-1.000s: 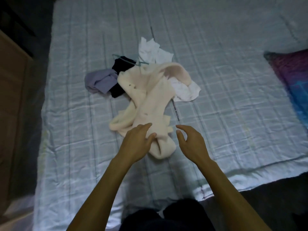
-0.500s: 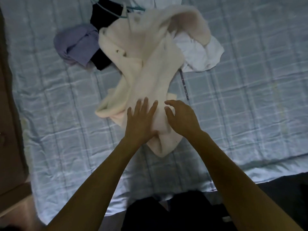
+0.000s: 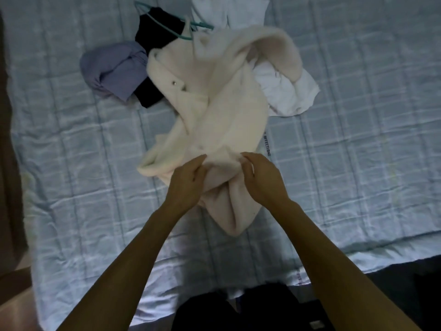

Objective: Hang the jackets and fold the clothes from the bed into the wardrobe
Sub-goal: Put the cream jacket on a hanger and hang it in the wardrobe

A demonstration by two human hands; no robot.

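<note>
A fluffy cream jacket point(image 3: 222, 111) with snap buttons lies crumpled in the middle of the bed point(image 3: 358, 163). My left hand point(image 3: 187, 180) pinches the fabric at its near end. My right hand point(image 3: 261, 180) grips a fold of the same jacket just beside it, and the cloth bunches up between the two hands. Behind the jacket lie a lilac garment point(image 3: 114, 71), a black garment point(image 3: 157, 32) and white clothes point(image 3: 288, 91). A teal hanger point(image 3: 174, 25) rests on the black garment.
The bed has a pale blue checked sheet, with its near edge at my legs. Wooden furniture point(image 3: 12, 187) stands along the left edge of the view. A dark floor strip point(image 3: 405, 283) shows at the lower right.
My hands went from hovering over the jacket, to lying on it, to gripping its near end. The view has moved closer to the pile.
</note>
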